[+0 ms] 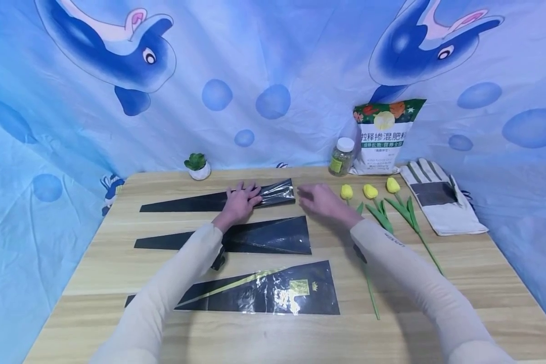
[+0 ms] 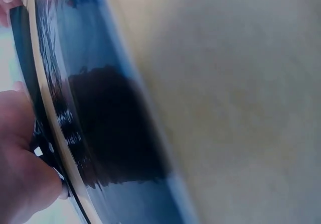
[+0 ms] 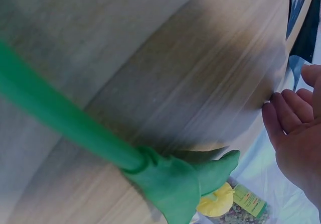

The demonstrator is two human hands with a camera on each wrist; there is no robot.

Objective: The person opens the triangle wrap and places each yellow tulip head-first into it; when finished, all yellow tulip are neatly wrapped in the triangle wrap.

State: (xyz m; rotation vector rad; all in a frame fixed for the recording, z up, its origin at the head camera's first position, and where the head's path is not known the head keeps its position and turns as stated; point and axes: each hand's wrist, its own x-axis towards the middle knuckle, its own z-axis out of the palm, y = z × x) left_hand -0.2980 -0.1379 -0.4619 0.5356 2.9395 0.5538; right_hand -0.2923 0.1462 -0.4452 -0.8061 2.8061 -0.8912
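Observation:
Three tapered black plastic flower sleeves lie in rows on the table. On the far sleeve (image 1: 182,203) rests my left hand (image 1: 240,203), its fingers spread over the film. Just past that sleeve's wide right end is my right hand (image 1: 320,201), fingers loosely bent and holding nothing. In the right wrist view this hand (image 3: 296,128) shows a gap to the dark film. The middle sleeve (image 1: 268,236) lies below my left hand, and the near sleeve (image 1: 273,293) has a gold stripe and print. Beside my right forearm are yellow artificial tulips (image 1: 370,192), partly hidden by the sleeve of my shirt.
A small potted plant (image 1: 199,167) stands at the back left. A jar with a white lid (image 1: 342,156) and a fertilizer bag (image 1: 384,139) stand at the back right, with white work gloves (image 1: 441,197) beside them. A blue curtain (image 1: 273,60) hangs behind the table.

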